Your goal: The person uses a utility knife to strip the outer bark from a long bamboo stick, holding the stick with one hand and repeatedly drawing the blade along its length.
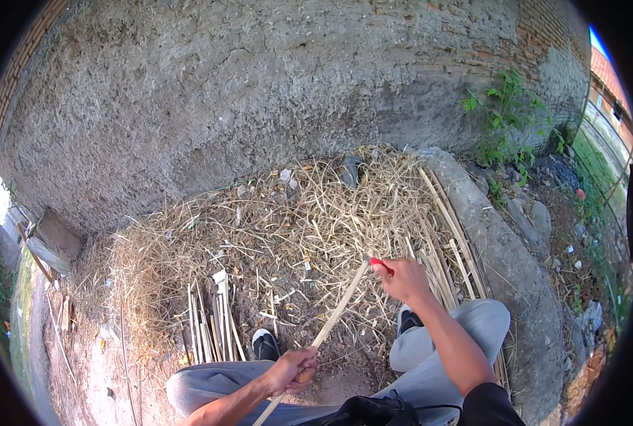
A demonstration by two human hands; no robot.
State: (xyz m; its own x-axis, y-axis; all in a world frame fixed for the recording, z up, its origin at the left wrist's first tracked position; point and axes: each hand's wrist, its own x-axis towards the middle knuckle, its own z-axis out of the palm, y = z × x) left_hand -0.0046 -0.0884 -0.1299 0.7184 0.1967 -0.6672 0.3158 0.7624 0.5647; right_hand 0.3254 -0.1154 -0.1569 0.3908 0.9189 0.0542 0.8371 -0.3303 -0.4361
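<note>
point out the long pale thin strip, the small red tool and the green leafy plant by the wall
Long pale thin strip (339,306): head view, middle of its upper stretch.
Small red tool (381,265): head view, its red part.
Green leafy plant (499,119): head view, its middle leaves.

Pale strip, centre: wood-like, smooth, matt. Red handle: plastic-looking. Wall, top of frame: rough, pitted plaster, matt. Shavings, mid-frame: dry, fibrous. Trousers, lower right: matt cloth.
</note>
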